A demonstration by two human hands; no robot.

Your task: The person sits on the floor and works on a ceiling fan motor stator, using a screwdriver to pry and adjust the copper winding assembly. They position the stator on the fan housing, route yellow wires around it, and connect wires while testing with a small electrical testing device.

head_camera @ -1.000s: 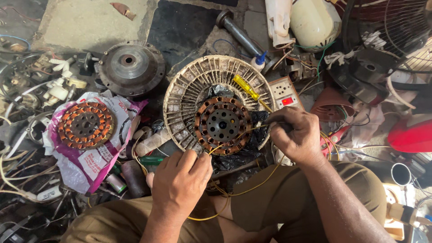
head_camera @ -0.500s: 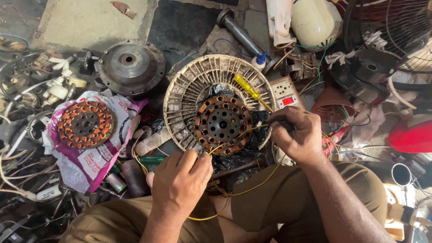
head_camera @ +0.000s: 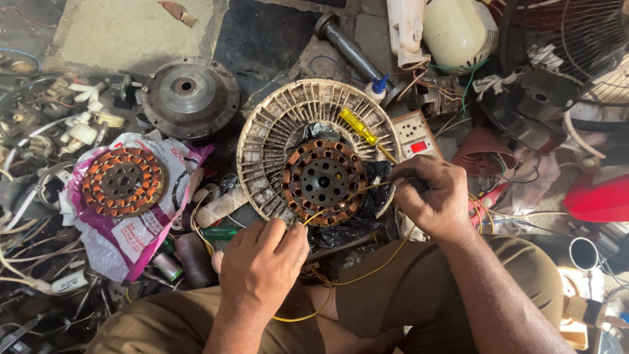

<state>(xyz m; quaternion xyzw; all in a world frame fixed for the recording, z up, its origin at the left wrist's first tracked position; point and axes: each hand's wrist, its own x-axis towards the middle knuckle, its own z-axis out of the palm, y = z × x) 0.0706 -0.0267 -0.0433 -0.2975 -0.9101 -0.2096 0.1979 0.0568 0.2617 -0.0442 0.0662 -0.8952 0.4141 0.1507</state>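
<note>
A round copper-wound stator (head_camera: pixel 324 181) lies in a worn white ribbed fan housing (head_camera: pixel 268 141) on the floor in front of me. My left hand (head_camera: pixel 262 262) pinches a yellow wire (head_camera: pixel 341 280) at the stator's lower edge. My right hand (head_camera: pixel 429 195) grips the same yellow wire at the stator's right edge, fingers closed. A yellow-handled screwdriver (head_camera: pixel 359 127) rests on the housing above my right hand.
A second copper-wound stator (head_camera: pixel 122 181) sits on a pink and white plastic bag at the left. A grey metal rotor disc (head_camera: pixel 189 97) lies behind it. A white switch socket board (head_camera: pixel 417 134), a fan guard (head_camera: pixel 576 46) and tangled cables surround me.
Both hands have stayed at the stator, with only small shifts of the fingers on the yellow wire.
</note>
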